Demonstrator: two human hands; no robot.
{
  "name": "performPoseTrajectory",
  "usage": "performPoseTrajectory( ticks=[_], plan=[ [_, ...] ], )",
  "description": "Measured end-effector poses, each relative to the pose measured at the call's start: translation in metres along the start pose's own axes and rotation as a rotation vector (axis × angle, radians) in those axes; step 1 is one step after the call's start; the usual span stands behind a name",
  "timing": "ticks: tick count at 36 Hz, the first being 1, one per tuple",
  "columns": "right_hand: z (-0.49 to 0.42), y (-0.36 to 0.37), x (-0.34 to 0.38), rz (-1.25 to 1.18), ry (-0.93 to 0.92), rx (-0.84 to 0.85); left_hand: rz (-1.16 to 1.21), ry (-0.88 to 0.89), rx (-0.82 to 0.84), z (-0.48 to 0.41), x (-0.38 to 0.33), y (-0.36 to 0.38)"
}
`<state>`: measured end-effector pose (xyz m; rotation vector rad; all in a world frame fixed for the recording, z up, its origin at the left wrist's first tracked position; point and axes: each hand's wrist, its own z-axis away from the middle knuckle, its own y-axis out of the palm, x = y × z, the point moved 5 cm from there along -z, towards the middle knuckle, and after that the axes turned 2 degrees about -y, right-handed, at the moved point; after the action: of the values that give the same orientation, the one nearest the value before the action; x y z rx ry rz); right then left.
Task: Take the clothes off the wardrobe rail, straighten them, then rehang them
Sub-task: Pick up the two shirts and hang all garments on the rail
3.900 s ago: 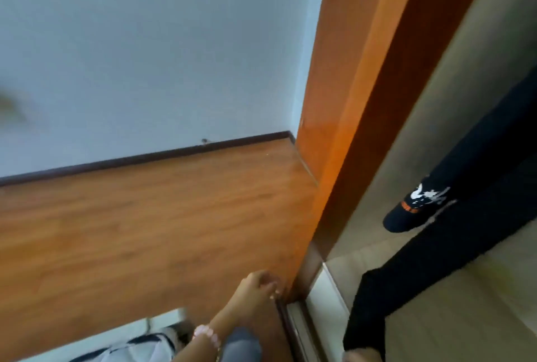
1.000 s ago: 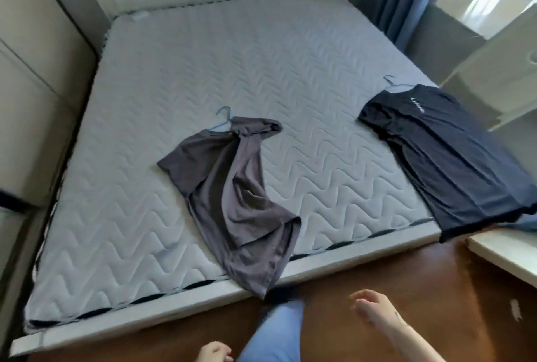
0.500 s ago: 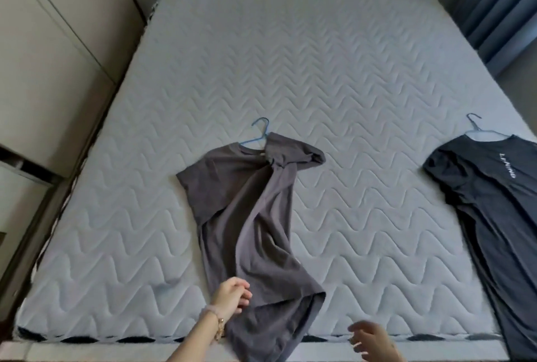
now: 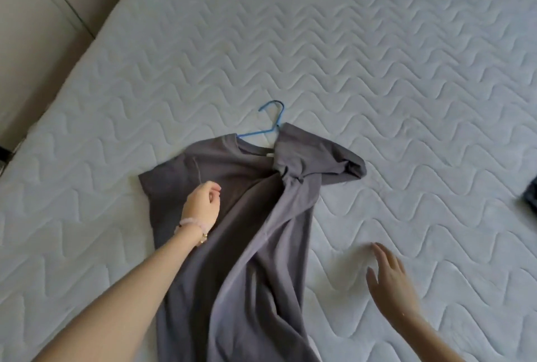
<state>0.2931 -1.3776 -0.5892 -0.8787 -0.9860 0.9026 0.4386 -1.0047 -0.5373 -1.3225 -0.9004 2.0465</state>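
**Grey T-shirt on bed, twisted; both hands free**

Grey T-shirt (image 4: 232, 216) lies on the bed (image 4: 377, 71), collar away from the person, hem running off the lower edge of view; fabric is thin, matte and soft-draping. The shirt's left half lies fairly flat, short sleeve spread out; the right half is folded over toward the middle and twisted into a knot-like bunch below the collar, its sleeve sticking out as a rumpled tube; long diagonal folds run down the body.

Blue hanger (image 4: 271, 120), thin wire, sits inside the neck; its hook and one sloping shoulder lie bare on the mattress.

Bed surface: pale grey-white quilted cover, stitched in repeating wavy rows, lightly padded.

Left hand (image 4: 202, 204) is over the chest panel near the sleeve seam; fingers loosely curled, gripping nothing that shows; pink beaded bracelet (image 4: 190, 222) on the wrist.

Right hand (image 4: 390, 280) is over bare mattress, right of the shirt and apart from it; fingers straight, slightly spread, holding nothing.

Dark garment (image 4: 530, 199) is cut off at the right edge; detail unreadable.
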Motion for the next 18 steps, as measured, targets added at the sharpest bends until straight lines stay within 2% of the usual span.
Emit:
performPoseTrajectory(
  ticks=[4,7,13,18],
  plan=[
    [-0.003,0.024,-0.001,0.081,-0.012,-0.196,-0.156,0.159,-0.1,-0.061,-0.029,0.002],
    [0.002,0.031,-0.002,0.015,-0.028,-0.271,-0.266,0.184,-0.107,-0.101,-0.044,0.007],
    [-0.001,0.037,-0.007,-0.076,-0.009,-0.215,-0.598,0.147,0.071,-0.146,-0.045,0.031],
    [0.001,0.035,-0.003,-0.048,-0.001,-0.179,-0.62,0.097,0.112,-0.152,-0.041,0.031]
  ],
)
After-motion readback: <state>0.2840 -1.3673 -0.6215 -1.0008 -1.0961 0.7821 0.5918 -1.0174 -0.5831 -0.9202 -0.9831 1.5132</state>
